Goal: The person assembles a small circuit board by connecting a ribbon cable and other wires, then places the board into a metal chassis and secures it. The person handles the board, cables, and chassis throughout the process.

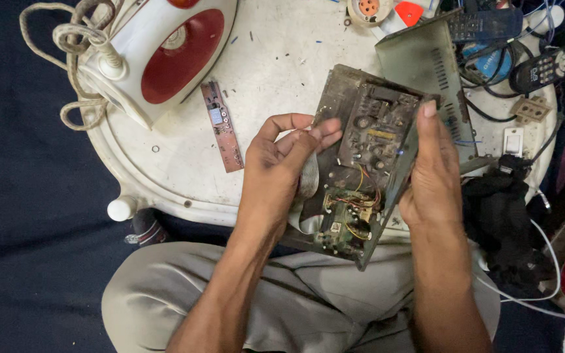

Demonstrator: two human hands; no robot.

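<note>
Both hands [276,157] [429,176] hold dusty chassis [335,98] containing circuit boards [367,137]

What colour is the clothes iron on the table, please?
White with dark red panels, seen in the head view.

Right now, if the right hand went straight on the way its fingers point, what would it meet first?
The right hand points up the image along the chassis edge. Past its fingertips, the grey metal cover probably comes first, though depth is unclear.
</note>
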